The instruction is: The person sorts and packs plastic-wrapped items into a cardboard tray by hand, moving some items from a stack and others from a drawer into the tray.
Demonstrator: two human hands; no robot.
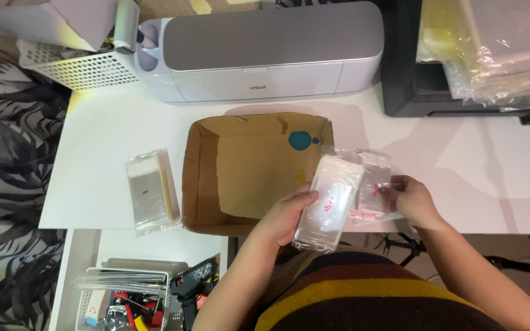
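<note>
Head view: left hand closed around a clear plastic packet with a white insert, fingers wrapped over its left edge, held tilted above the counter's near edge. Right hand pinching a second clear packet with pink print, fingers closed on its right side; lying just beside and partly beneath the first. Directly left of both, an open shallow cardboard box, a teal spot on its far wall. Further left, well apart, a flat stack of clear sleeves on the counter. Behind the box, a grey cutting machine; beside it, a white perforated basket. Below the counter, a wire bin of tools.
</note>
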